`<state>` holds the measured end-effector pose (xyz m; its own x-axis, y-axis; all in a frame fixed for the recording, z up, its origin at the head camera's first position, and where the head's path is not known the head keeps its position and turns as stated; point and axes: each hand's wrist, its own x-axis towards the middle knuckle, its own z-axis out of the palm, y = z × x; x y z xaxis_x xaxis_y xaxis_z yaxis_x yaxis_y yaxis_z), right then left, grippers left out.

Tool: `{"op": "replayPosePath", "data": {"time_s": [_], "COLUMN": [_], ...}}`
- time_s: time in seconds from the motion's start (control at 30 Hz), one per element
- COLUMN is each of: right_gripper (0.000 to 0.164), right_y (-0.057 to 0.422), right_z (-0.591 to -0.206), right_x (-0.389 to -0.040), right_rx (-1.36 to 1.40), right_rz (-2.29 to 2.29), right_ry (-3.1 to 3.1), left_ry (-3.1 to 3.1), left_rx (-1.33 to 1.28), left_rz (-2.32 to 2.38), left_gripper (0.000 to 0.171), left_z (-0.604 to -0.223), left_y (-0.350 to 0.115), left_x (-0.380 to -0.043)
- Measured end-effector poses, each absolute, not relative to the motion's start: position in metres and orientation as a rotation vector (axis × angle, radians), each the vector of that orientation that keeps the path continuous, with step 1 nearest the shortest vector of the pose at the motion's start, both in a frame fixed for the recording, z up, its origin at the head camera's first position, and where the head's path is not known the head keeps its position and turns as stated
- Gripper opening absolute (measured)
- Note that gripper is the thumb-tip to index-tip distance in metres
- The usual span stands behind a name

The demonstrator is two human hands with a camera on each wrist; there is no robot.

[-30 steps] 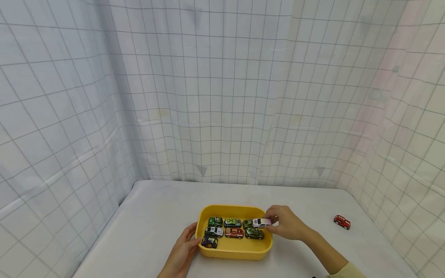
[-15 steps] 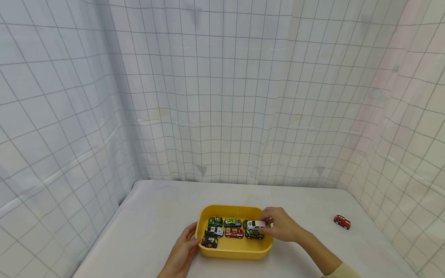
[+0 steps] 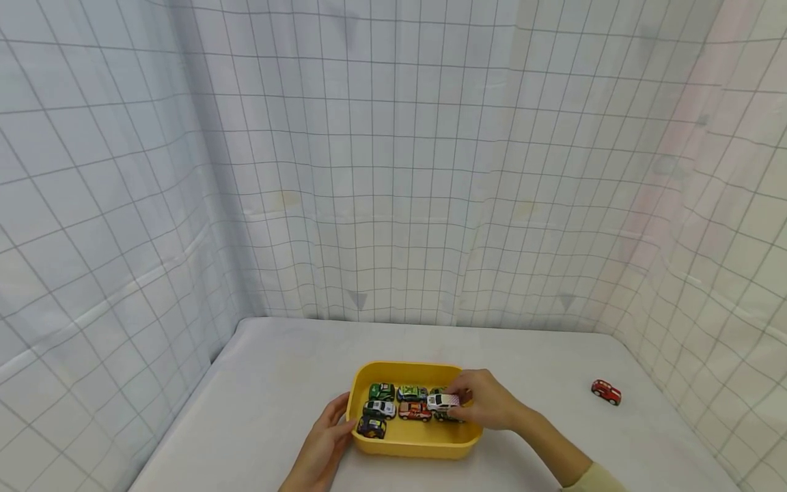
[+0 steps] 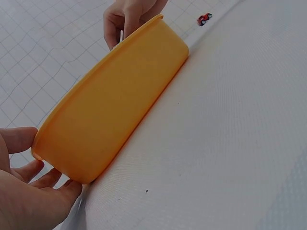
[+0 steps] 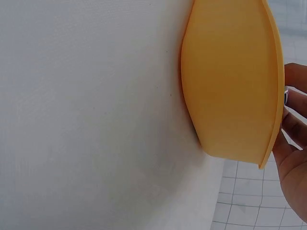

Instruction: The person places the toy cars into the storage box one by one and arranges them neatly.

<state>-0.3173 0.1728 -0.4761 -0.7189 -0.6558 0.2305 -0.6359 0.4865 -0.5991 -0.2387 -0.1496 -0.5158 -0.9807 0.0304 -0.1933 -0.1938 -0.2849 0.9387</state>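
Observation:
My right hand (image 3: 488, 403) pinches a white toy car (image 3: 443, 402) with a pink-patterned rear, over the right part of a yellow bin (image 3: 415, 449). Camouflage-green toy cars lie partly covered beneath it. The left hand (image 3: 322, 437) grips the bin's left end; in the left wrist view its thumb (image 4: 21, 139) is at the rim and the fingers lie against the outer wall. Also in the bin are a green car (image 3: 382, 391), a lime-and-blue car (image 3: 412, 393), a white-and-green car (image 3: 379, 409), an orange-red car (image 3: 415, 411) and a dark car (image 3: 371, 428).
A red toy car (image 3: 606, 392) stands by itself on the white table (image 3: 541, 362), far right. White grid-patterned curtains (image 3: 418, 171) enclose the back and both sides.
The right hand has moved left with the white toy car, from the bin's right rim to above the green camouflage cars. The left hand has stayed on the bin.

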Motion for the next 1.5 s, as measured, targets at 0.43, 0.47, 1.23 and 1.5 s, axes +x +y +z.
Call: {"op": "replayPosePath", "data": {"time_s": [0.43,0.47,1.23,1.5], "right_gripper": [0.015,0.015,0.021,0.028], "right_y": [0.155,0.154,0.113,0.106], "right_z": [-0.48,-0.481,-0.496,-0.498], "right_x": [-0.317,-0.317,-0.316,-0.317], "right_rx": [-1.203,-1.2,-1.257,-1.274], "right_rz": [-1.03,-1.03,-0.787,-0.666], "right_ry": [2.656,2.651,2.693,2.736], "left_ry": [1.794,1.796,1.762,1.778], "left_rx": [-0.172,-0.169,-0.162,-0.152], "left_rz": [2.412,2.411,2.418,2.423], "left_gripper": [0.063,0.063,0.064,0.063], "left_z": [-0.518,-0.518,-0.519,-0.519], "left_y": [-0.151,-0.151,-0.151,-0.153], "left_x": [-0.238,-0.239,-0.24,-0.241]}}
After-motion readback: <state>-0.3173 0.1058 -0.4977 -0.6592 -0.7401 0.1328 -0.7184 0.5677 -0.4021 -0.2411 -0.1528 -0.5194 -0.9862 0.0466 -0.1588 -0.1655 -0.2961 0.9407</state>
